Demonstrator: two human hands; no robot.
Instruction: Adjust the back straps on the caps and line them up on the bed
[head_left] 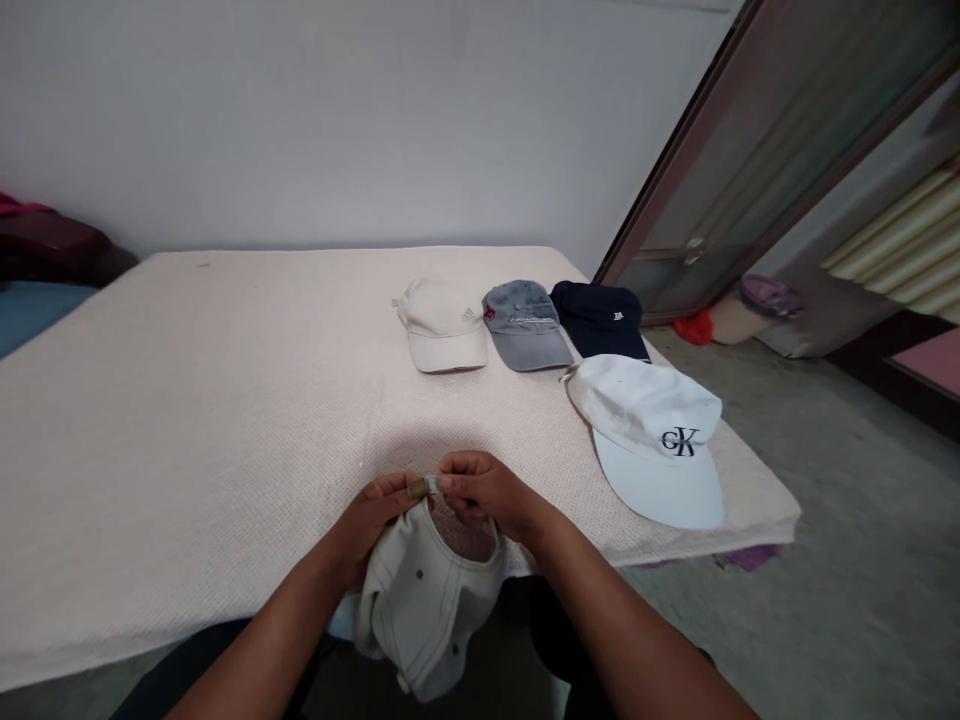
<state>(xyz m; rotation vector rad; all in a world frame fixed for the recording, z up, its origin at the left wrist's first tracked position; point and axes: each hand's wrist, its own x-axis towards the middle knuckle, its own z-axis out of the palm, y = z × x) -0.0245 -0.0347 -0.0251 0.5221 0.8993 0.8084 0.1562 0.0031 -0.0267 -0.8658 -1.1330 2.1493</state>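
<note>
Near the front edge of the covered bed, I hold a pale grey cap (420,610) with its back opening turned up. My left hand (379,505) is closed on the strap at its brass-coloured buckle (418,488). Beside it, my right hand (480,490) pinches the light end of the same strap. Farther back lie a cream cap (442,325), a grey-blue cap (525,325) and a navy cap (600,315) in a row. A white cap (649,420) with dark letters lies to the right, its brim toward me.
The bed has a cream textured cover (225,430) and meets a pale wall (337,120) at the back. Grey floor (847,500) runs along the right side, by a brown-framed door (697,200). Dark red and blue items (49,250) are at far left.
</note>
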